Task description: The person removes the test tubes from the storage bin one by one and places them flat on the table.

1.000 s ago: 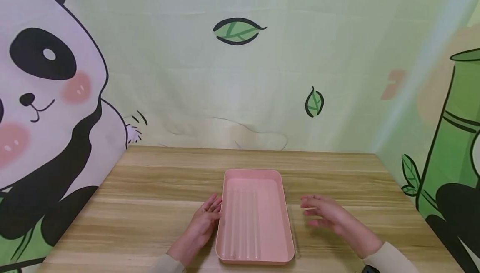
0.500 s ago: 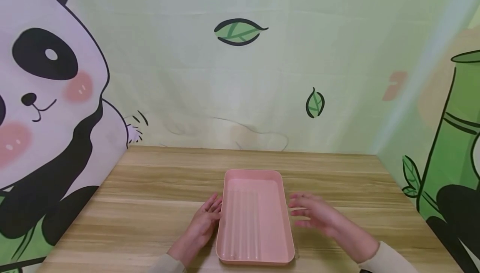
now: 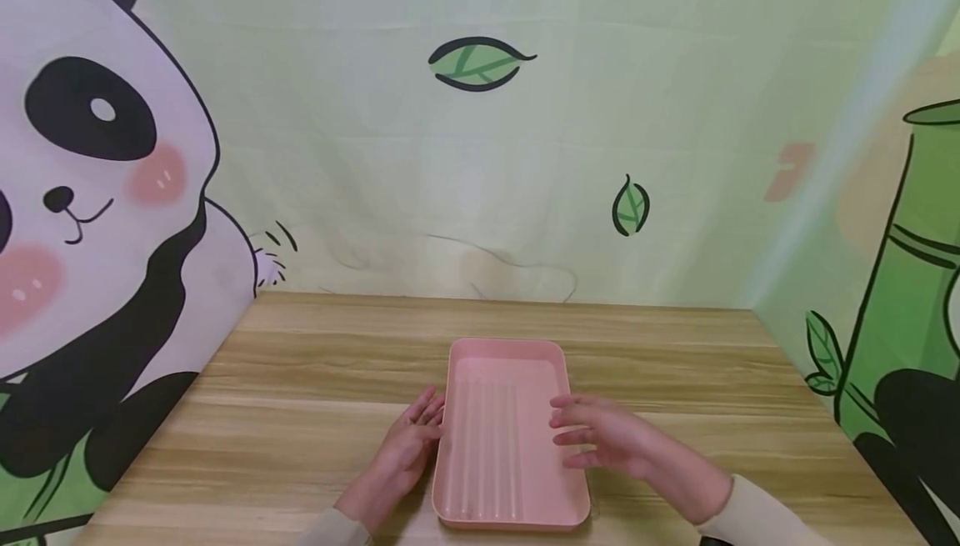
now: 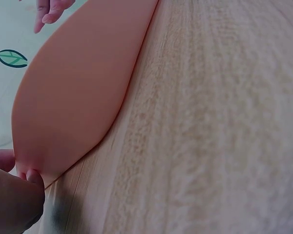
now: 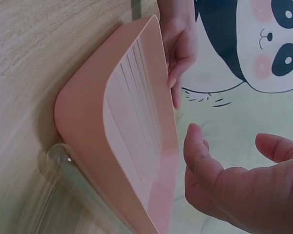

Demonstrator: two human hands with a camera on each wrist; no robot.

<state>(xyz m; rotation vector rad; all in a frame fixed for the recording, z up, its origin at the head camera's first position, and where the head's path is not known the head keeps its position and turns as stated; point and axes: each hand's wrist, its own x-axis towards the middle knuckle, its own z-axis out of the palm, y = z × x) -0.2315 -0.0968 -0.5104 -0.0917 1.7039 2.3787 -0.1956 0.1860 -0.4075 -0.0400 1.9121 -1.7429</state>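
A pink rectangular tray [image 3: 543,492] stands on the wooden table in the head view. Several clear tubes [image 3: 487,454] lie lengthwise, side by side, in its left half. My left hand [image 3: 405,446] rests at the tray's left side, fingers extended, touching the outer wall. Over the tray's right rim hovers my right hand [image 3: 603,438], its fingers spread and slightly bent, holding nothing. In the right wrist view, a clear round-ended tube [image 5: 85,183] lies on the table along the outside of the tray; my right hand mostly hides it in the head view.
The wooden table [image 3: 315,363] reaches back to a pale green cloth backdrop [image 3: 360,154] printed with a panda, leaves and bamboo. Table surface extends on both sides of the tray.
My right hand has moved left, from the table right of the tray to above its right rim. The left hand, tray and tubes in it have stayed put.
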